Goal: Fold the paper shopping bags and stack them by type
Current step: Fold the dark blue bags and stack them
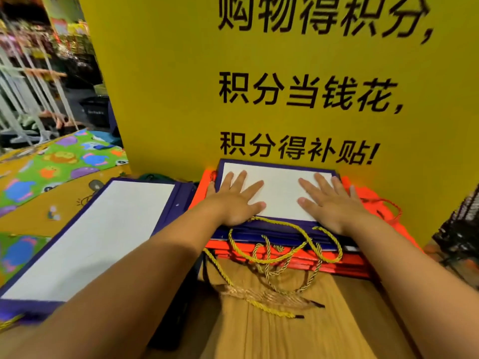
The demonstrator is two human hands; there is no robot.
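Observation:
A folded purple bag with a white panel (278, 186) lies on top of a stack, against the yellow sign. My left hand (236, 199) and my right hand (330, 203) press flat on it, fingers spread. Beneath it lie more purple bags, then folded orange bags (337, 265). Yellow rope handles (285, 252) hang off the stack's near edge. Another purple bag with a white panel (88, 239) lies flat to the left.
A tall yellow sign with black characters (285, 86) stands right behind the stack. A colourful cartoon-print mat (67, 159) lies at the left. A dark wire basket (461, 224) sits at the right edge. Tan fabric (272, 327) lies below the stack.

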